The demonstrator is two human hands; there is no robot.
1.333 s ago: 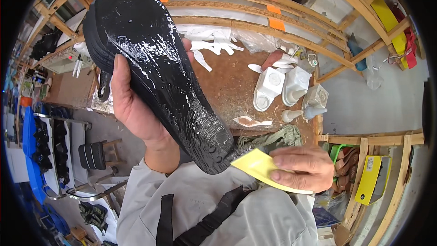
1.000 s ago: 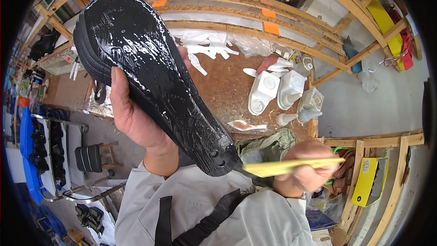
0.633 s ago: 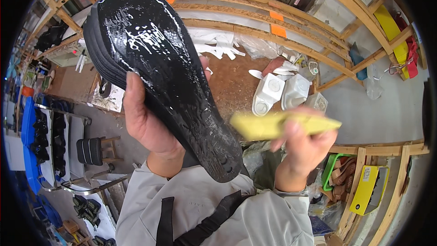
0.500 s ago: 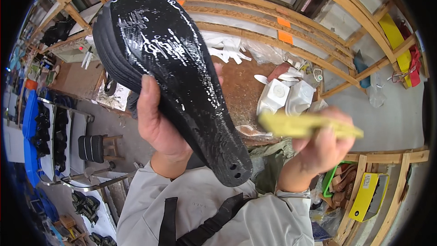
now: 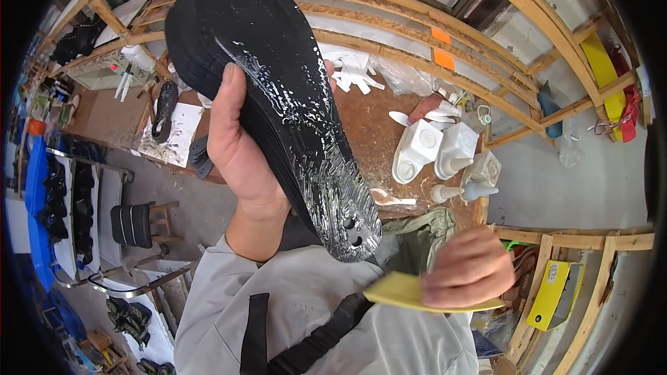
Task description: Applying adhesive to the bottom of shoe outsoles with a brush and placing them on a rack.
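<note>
My left hand [image 5: 240,149] grips a stack of black shoe insoles [image 5: 271,90], raised in front of me and slanting from upper left to lower right. The top insole shines with wet glue, and its lower tip has small holes. My right hand [image 5: 469,267] is low at the right, below the stack's tip, pinching a flat yellow card scraper [image 5: 399,290]. The scraper is apart from the insoles.
A brown workbench [image 5: 379,121] lies behind the stack, carrying white plastic bottles [image 5: 438,149], white scraps and a single black insole on paper [image 5: 167,107]. Wooden rack beams [image 5: 431,35] run along the back. A stool [image 5: 139,226] and racks of dark shoes stand at the left.
My right hand rose with the yellow scraper up beside the insole, then dropped back down below the stack's tip. The stack shifted slightly in my left hand.
</note>
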